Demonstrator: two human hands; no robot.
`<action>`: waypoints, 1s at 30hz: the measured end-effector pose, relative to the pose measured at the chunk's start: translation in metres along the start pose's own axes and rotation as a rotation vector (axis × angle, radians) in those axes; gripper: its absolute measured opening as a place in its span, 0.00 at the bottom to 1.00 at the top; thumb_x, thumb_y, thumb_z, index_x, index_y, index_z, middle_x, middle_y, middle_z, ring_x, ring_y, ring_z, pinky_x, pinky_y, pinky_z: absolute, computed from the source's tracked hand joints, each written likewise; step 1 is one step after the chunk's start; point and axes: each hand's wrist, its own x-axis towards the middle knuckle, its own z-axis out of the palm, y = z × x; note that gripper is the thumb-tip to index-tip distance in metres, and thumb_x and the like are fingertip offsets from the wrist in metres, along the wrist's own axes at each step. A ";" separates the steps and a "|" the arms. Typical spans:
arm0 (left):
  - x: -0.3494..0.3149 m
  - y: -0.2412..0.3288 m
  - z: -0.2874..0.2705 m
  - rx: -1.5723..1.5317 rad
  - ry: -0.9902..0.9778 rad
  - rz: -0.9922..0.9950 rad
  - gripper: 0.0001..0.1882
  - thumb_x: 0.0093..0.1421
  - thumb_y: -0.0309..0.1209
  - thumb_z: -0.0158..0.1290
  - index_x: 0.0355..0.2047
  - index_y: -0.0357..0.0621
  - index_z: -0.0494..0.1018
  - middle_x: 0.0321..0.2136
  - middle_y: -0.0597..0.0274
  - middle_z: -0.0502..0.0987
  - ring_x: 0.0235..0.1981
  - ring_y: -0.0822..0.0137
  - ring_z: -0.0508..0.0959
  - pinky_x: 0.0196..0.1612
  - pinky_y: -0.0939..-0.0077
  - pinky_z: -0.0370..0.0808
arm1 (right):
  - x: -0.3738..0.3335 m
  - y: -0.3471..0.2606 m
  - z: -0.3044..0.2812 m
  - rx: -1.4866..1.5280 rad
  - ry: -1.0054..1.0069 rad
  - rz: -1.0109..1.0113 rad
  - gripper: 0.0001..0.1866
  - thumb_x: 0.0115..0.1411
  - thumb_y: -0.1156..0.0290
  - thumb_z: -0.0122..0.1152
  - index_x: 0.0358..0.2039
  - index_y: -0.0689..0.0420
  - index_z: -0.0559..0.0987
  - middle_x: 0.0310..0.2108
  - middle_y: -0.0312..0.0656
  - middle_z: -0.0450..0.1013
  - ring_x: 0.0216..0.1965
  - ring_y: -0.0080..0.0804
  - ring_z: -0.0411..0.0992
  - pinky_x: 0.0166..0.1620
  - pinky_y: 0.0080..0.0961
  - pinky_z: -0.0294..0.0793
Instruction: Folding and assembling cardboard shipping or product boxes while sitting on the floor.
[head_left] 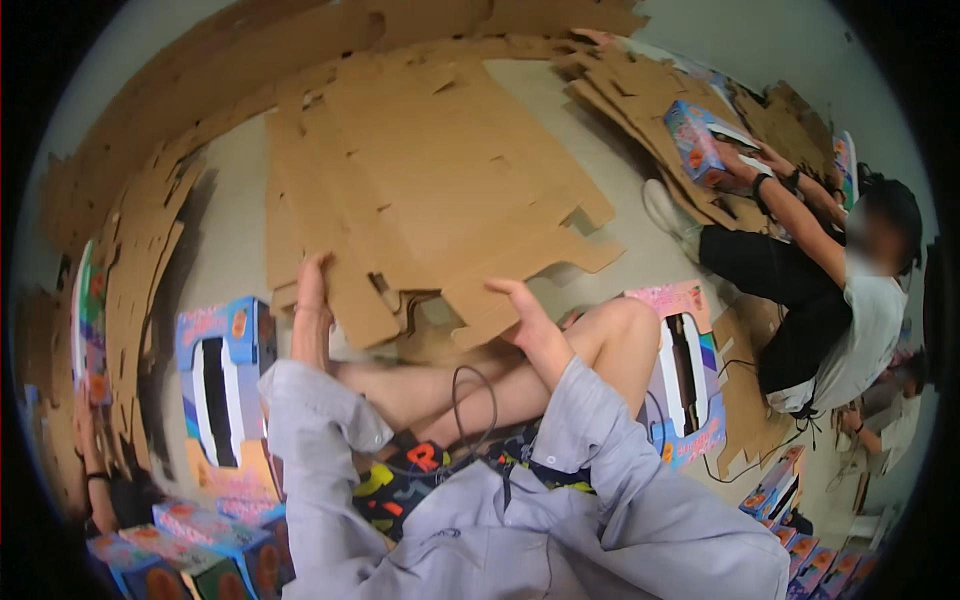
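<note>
A large flat die-cut cardboard sheet point(430, 170) stretches out in front of my crossed legs, with tabs and slots along its edges. My left hand point(313, 292) grips its near left edge, the fingertips against the board. At the near right corner my right hand point(535, 325) has its thumb on top of the board, while the other fingers are mostly hidden. Beside my left arm stands a printed carton point(258, 335) in blue and pink with a long opening on top. A similar printed carton point(697, 300) is by my right knee.
Cardboard stacks rise at the left point(120, 270) and far right point(625, 110). A co-worker point(870, 300) sits at the right, handling a printed carton point(690, 140). Several printed cartons point(215, 530) line up at the lower left. A black cable point(475, 370) loops over my lap.
</note>
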 end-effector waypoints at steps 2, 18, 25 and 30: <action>-0.003 0.002 0.001 -0.034 0.011 0.004 0.17 0.54 0.34 0.48 0.41 0.36 0.69 0.35 0.56 0.74 0.35 0.61 0.75 0.37 0.67 0.74 | -0.008 0.006 0.000 0.041 -0.104 0.071 0.24 0.59 0.66 0.52 0.52 0.65 0.64 0.51 0.51 0.66 0.50 0.49 0.68 0.51 0.43 0.70; -0.016 0.006 0.013 0.196 0.068 0.304 0.21 0.52 0.21 0.44 0.49 0.35 0.65 0.40 0.54 0.73 0.39 0.61 0.74 0.44 0.71 0.72 | -0.034 0.009 0.038 0.059 -0.225 0.156 0.22 0.50 0.65 0.50 0.45 0.60 0.67 0.35 0.51 0.70 0.33 0.43 0.69 0.46 0.46 0.69; -0.002 -0.004 0.004 0.130 0.106 0.179 0.15 0.53 0.27 0.48 0.42 0.35 0.67 0.36 0.55 0.73 0.36 0.62 0.74 0.40 0.69 0.72 | -0.033 0.016 0.051 0.550 -0.087 0.156 0.18 0.51 0.59 0.51 0.39 0.58 0.66 0.25 0.45 0.65 0.22 0.36 0.64 0.36 0.40 0.70; -0.005 -0.001 0.006 0.231 0.064 0.268 0.19 0.51 0.25 0.49 0.45 0.37 0.66 0.38 0.56 0.73 0.39 0.62 0.74 0.43 0.71 0.72 | -0.036 0.009 0.053 0.317 -0.038 0.173 0.17 0.48 0.60 0.49 0.37 0.54 0.66 0.24 0.45 0.66 0.19 0.32 0.60 0.27 0.29 0.61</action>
